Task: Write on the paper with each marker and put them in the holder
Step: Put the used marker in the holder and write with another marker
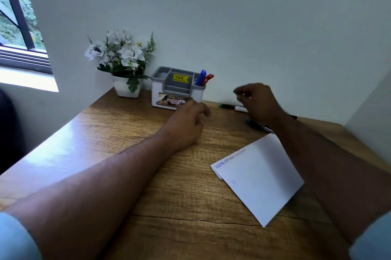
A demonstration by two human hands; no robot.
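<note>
Head view shows a person sitting at a brown wooden desk [118, 145] that stands against a pale wall. Their left hand [186, 124] rests low over the desk just in front of the grey and white plastic holder [169, 90], with the fingers loosely curled and nothing between them. Their right hand [258, 101] is raised above the desk to the right of the holder; its fingers are bent together into a loose fist, and I cannot tell if this grip pinches something small, because the fingertips are blurred.

A blue marker [201, 77] and a red marker [207, 79] stand tilted in the right compartment of the holder. A green-capped marker with a white label [230, 107] lies on the desk behind the right hand, and a dark marker [257, 125] lies near it, partly hidden under the right wrist. The folded white paper [258, 183] lies on the desk near the right forearm, with some handwriting along its upper left edge. A white pot of white artificial flowers [121, 59] stands left of the holder, close to the wall.
</note>
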